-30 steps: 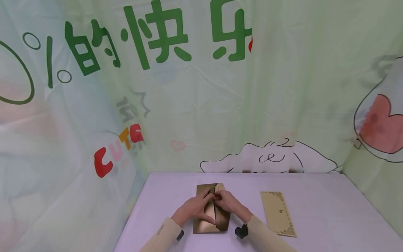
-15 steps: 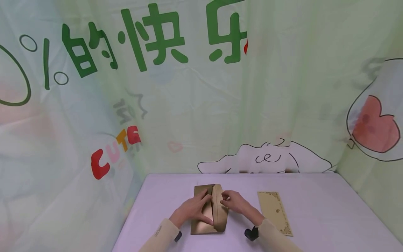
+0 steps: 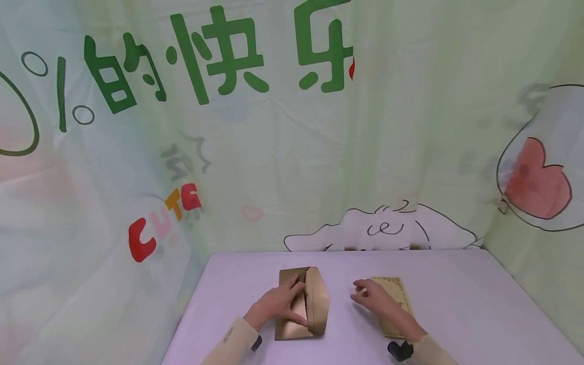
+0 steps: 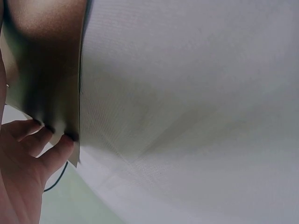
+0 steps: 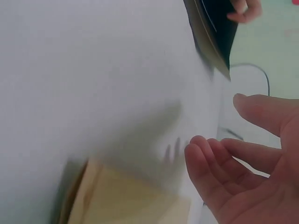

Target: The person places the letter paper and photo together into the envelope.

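Observation:
A shiny gold-brown envelope (image 3: 292, 332) lies on the table, its flap (image 3: 318, 304) folded out to the right in the head view. My left hand (image 3: 279, 302) rests on it, thumb and fingers spread beside the slit. The left wrist view has these fingertips (image 4: 67, 140) pressing on the envelope's dark, shiny face (image 4: 51, 28). Between the envelope and a tan card with an ornamental border (image 3: 393, 285), my right hand (image 3: 376, 299) is held in the air. Its fingers are loosely bent with nothing between them; the forearm hides part of the card (image 5: 131, 200).
A pale lilac cloth covers the table (image 3: 246, 276). Printed curtains (image 3: 283, 152) enclose it at the back and both sides. Dark wrist-worn devices (image 3: 400, 350) sit at the cuffs.
My right hand has left the envelope's flap and moved right to the card. The flap, earlier under the fingers, now stands spread out. My left hand stays on the envelope.

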Demonstrator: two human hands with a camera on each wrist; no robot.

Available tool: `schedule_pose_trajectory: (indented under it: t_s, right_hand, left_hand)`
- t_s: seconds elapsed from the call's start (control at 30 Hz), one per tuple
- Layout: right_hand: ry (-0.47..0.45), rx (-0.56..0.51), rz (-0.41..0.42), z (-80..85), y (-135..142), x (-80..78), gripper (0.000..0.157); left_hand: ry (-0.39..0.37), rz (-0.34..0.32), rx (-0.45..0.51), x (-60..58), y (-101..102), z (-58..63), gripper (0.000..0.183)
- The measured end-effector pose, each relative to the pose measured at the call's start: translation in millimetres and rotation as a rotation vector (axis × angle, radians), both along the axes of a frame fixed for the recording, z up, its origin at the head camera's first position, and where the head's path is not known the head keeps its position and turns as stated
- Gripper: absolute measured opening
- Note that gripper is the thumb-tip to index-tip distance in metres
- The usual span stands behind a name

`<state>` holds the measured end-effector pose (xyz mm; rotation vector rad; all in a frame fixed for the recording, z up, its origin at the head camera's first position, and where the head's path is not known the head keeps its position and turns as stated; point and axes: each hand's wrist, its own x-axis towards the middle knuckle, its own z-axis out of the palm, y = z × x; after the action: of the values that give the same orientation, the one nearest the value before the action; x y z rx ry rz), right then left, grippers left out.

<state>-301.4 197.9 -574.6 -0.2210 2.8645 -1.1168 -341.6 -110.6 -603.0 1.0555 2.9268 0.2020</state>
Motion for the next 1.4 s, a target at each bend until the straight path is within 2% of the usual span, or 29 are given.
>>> schedule_pose_trajectory:
  t_s: [0.23,0.3,0.37,0.5,0.6,0.73,0.9,1.03,1.17,1.27,1.4]
  right_hand:
    - [-0.019,0.020,-0.040,0.8,53,4.7,0.053]
    - [0.001,0.066,-0.052,1.9,64,7.0,0.057]
    - [0.008,0.159,-0.089,1.2,72,9.9,0.063]
    - [-0.060,0.310,-0.187,-3.6,74,18.1,0.085]
    - [-0.080,0.331,-0.228,-9.5,68,25.4,0.099]
    - [-0.024,0.365,-0.240,-15.7,62,29.8,0.105]
    - [-0.021,0.350,-0.254,-16.4,65,27.4,0.105]
    - [-0.025,0.255,-0.265,-16.6,75,23.2,0.092]
    - [-0.076,0.115,-0.278,-15.1,90,17.9,0.062]
    - [-0.124,0.052,-0.299,-14.9,100,15.1,0.042]
    - [-0.141,0.002,-0.325,-15.1,108,11.8,0.032]
  left_hand:
    - [-0.003,0.011,0.000,-1.4,-4,-5.3,0.102]
    - [-0.002,0.016,-0.001,-2.3,-5,-7.3,0.103]
    - [0.000,0.018,-0.002,-3.0,-6,-9.3,0.104]
    - [0.003,0.020,-0.001,-2.7,-7,-11.1,0.103]
    - [0.000,0.020,0.003,-1.4,-8,-10.5,0.102]
    - [0.000,0.007,0.019,-2.3,-7,-11.2,0.101]
    - [0.008,0.001,0.012,-3.5,-4,-11.4,0.098]
    - [-0.003,0.023,-0.001,-0.7,-3,-8.9,0.098]
    - [-0.021,0.026,-0.003,0.1,-3,-7.3,0.097]
    - [-0.023,0.019,0.002,0.0,-2,-7.4,0.098]
    - [-0.012,0.015,0.014,-1.7,-2,-8.5,0.098]
